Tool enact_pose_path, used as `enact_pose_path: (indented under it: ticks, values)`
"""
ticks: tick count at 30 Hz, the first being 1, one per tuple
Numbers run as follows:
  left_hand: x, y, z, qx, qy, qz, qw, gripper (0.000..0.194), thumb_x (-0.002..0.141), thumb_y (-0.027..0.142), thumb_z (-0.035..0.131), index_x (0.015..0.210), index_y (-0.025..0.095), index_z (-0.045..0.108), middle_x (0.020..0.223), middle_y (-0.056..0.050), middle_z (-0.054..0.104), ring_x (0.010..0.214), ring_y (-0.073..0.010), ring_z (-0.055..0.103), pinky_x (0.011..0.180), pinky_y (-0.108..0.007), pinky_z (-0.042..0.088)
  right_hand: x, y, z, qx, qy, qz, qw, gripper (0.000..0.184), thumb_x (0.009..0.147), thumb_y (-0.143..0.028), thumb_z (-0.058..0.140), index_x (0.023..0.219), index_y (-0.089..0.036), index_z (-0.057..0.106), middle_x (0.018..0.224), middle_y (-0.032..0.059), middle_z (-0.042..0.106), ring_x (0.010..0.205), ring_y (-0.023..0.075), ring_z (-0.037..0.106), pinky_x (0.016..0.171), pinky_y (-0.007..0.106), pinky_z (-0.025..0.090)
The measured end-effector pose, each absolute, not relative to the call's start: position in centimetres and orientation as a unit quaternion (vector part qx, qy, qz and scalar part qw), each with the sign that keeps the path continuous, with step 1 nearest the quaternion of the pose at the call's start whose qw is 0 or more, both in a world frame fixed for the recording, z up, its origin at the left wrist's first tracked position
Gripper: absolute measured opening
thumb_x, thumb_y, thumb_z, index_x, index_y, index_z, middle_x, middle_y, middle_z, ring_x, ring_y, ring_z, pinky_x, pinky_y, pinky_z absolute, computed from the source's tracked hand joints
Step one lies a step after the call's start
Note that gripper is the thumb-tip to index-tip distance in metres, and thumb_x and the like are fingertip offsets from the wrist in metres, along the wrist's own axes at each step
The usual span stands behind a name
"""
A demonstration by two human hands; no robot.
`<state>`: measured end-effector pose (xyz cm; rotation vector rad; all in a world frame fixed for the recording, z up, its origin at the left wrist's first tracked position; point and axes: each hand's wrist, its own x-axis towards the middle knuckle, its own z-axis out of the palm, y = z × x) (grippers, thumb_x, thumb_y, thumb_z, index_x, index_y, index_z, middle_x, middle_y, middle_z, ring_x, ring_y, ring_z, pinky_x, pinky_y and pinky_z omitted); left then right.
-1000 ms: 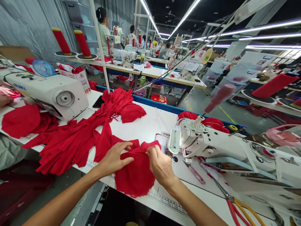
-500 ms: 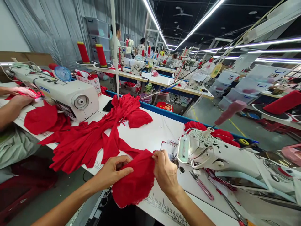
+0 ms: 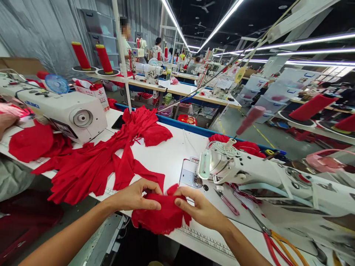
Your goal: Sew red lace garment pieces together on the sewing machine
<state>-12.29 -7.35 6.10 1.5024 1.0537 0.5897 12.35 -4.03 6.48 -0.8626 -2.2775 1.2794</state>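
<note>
Between my hands, over the table's front edge, is a piece of red fabric (image 3: 159, 220) with a scalloped lower edge. My left hand (image 3: 135, 197) pinches its upper left side, thumb on top. At the upper right, my right hand (image 3: 196, 205) grips it between thumb and fingers, and a small fold sticks up there. A long heap of red fabric pieces (image 3: 91, 166) lies to the left, one strip reaching close behind my left hand. The white sewing machine (image 3: 249, 166) stands to the right, its needle area beyond my right hand.
Thread snips (image 3: 227, 203) lie by the machine, and scissors (image 3: 273, 236) with red and orange handles at the right front. A second sewing machine (image 3: 63, 107) stands left, a co-worker's hand (image 3: 7, 123) at its far side. A dark phone (image 3: 118, 122) lies behind the heap. A ruler scale (image 3: 205, 242) runs along the front edge.
My right hand has shifted its grip from a fingertip pinch at the corner to thumb on top. The fabric is now bunched and folded instead of hanging flat. The view has turned slightly right.
</note>
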Motion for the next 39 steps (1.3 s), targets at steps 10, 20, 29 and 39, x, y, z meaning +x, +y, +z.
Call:
enact_pose_path:
  ticks: [10, 20, 29, 39]
  values:
    - [-7.8, -4.5, 5.8, 0.670, 0.372, 0.176, 0.618, 0.020, 0.084, 0.035, 0.068, 0.091, 0.017, 0.071, 0.084, 0.000, 0.064, 0.078, -0.0140, 0.054, 0.069, -0.022, 0.040, 19.2, -6.2, 5.4, -0.410, -0.706, 0.527, 0.234, 0.036, 0.095, -0.052, 0.052, 0.081, -0.020, 0.059, 0.077, -0.0014, 0.056, 0.073, 0.0139, 0.050, 0.067, 0.024, 0.040]
    - [-5.7, -3.7, 5.8, 0.678, 0.372, 0.148, 0.617, 0.039, 0.092, 0.051, 0.056, 0.088, 0.015, 0.070, 0.087, -0.002, 0.060, 0.081, -0.0158, 0.052, 0.072, -0.024, 0.040, 21.5, -6.2, 3.8, -0.432, -0.705, 0.507, 0.244, 0.031, 0.095, -0.045, 0.052, 0.081, -0.020, 0.060, 0.078, -0.0006, 0.057, 0.076, 0.0149, 0.051, 0.067, 0.024, 0.039]
    - [-5.6, -3.1, 5.9, 0.677, 0.372, 0.116, 0.625, 0.050, 0.091, 0.062, 0.052, 0.084, 0.016, 0.068, 0.084, -0.003, 0.059, 0.077, -0.0155, 0.053, 0.066, -0.023, 0.040, 21.9, -6.3, 5.4, -0.437, -0.734, 0.467, 0.228, 0.032, 0.098, -0.045, 0.049, 0.082, -0.020, 0.061, 0.078, -0.0004, 0.059, 0.074, 0.0144, 0.052, 0.064, 0.024, 0.041]
    - [-7.1, -3.6, 6.8, 0.695, 0.302, 0.084, 0.647, 0.035, 0.083, 0.047, 0.069, 0.071, 0.016, 0.060, 0.067, 0.003, 0.043, 0.065, -0.0106, 0.037, 0.058, -0.022, 0.031, 22.3, -7.0, 9.0, -0.429, -0.766, 0.429, 0.215, 0.034, 0.100, -0.046, 0.048, 0.083, -0.021, 0.062, 0.078, -0.0003, 0.062, 0.072, 0.0144, 0.055, 0.067, 0.025, 0.045]
